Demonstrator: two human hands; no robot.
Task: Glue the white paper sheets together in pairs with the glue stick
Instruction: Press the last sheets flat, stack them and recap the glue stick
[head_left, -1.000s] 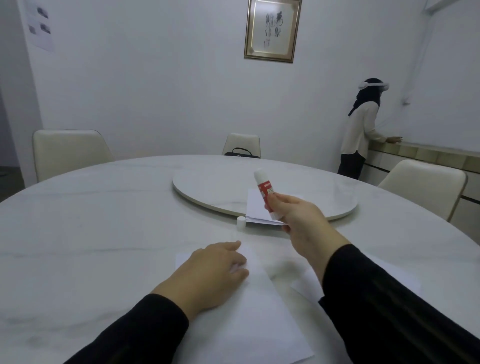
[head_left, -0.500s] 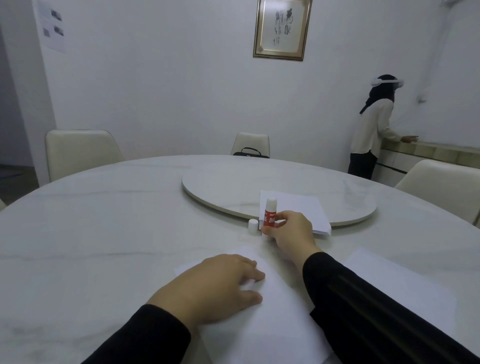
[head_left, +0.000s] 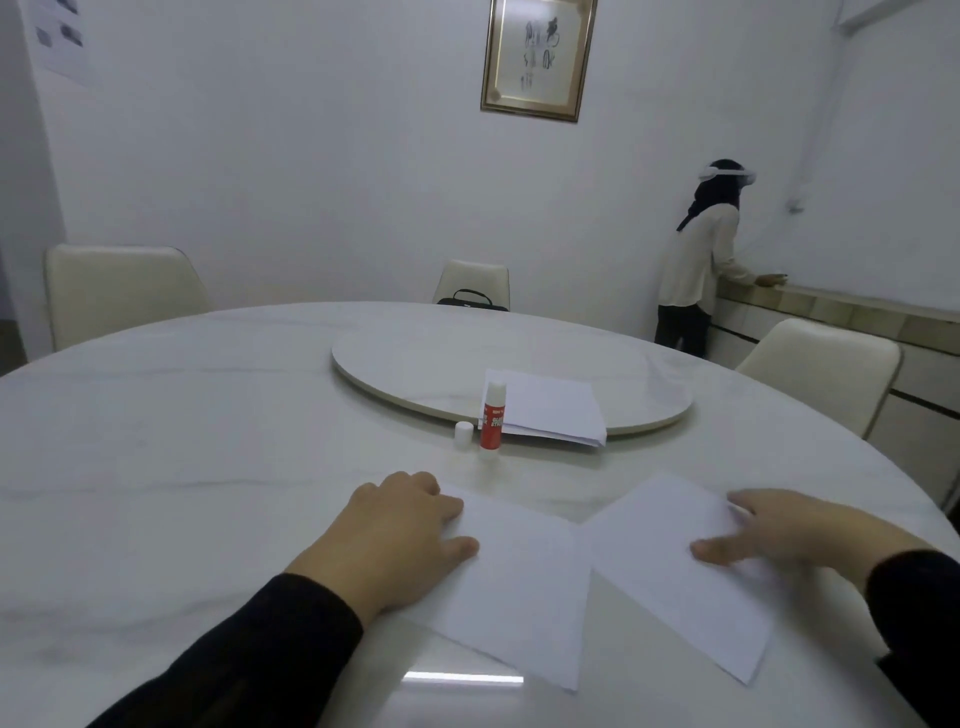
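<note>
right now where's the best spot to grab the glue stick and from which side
Likely the red barrel of the glue stick, pinched around its middle from above and the near side. It stands upright and uncapped, its cap close on the left and the paper stack behind.

There is just one view. The camera sits on the person's head and looks forward and a bit down across a round white table (head_left: 156, 441). The two hands, left hand (head_left: 400, 535) and right hand (head_left: 795, 530), are very near, at the bottom. Far off, the view reaches the back wall (head_left: 311, 156) and a chair (head_left: 119, 291) on the left.
</note>
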